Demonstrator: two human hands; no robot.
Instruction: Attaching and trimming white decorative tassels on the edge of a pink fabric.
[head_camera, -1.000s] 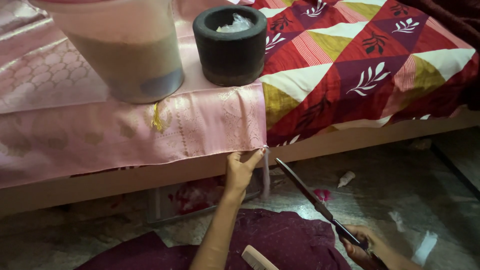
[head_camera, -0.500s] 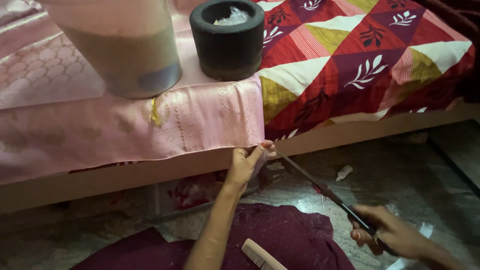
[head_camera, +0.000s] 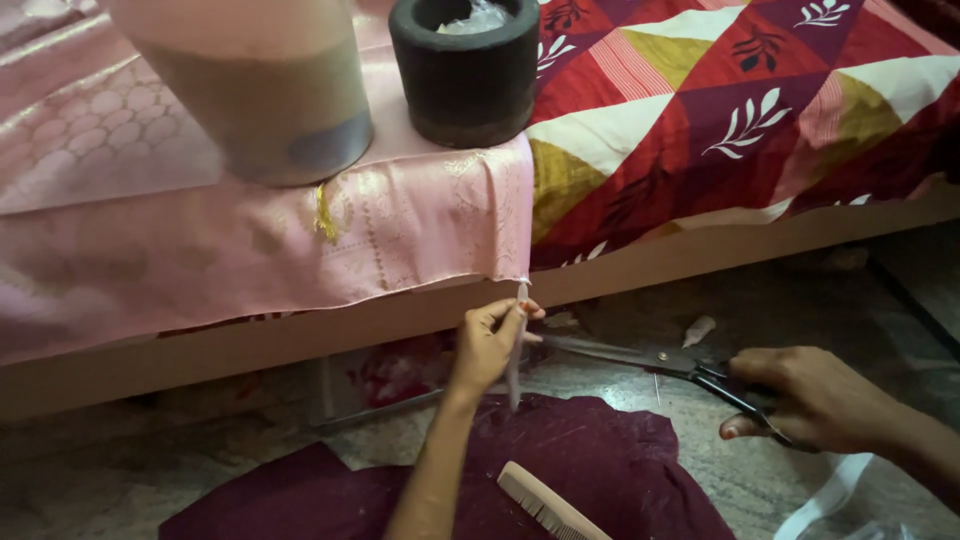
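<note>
Scissors (head_camera: 640, 358) have dropped from a raised slant to nearly level, blades now beside the left hand (head_camera: 490, 340), which pinches a pale strip (head_camera: 517, 340) taut below the pink cloth (head_camera: 300, 240) corner. Right hand (head_camera: 815, 395) grips the handles, fingers curled shut.

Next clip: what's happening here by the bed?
A person sits low beside a bed. The left hand pinches a thin strip hanging from the corner of the pink cloth draped over the edge. The right hand holds long scissors, blades pointing toward that strip; whether they touch it is unclear. A dark round pot and a pale container stand on the cloth. A comb lies on maroon fabric below.
</note>
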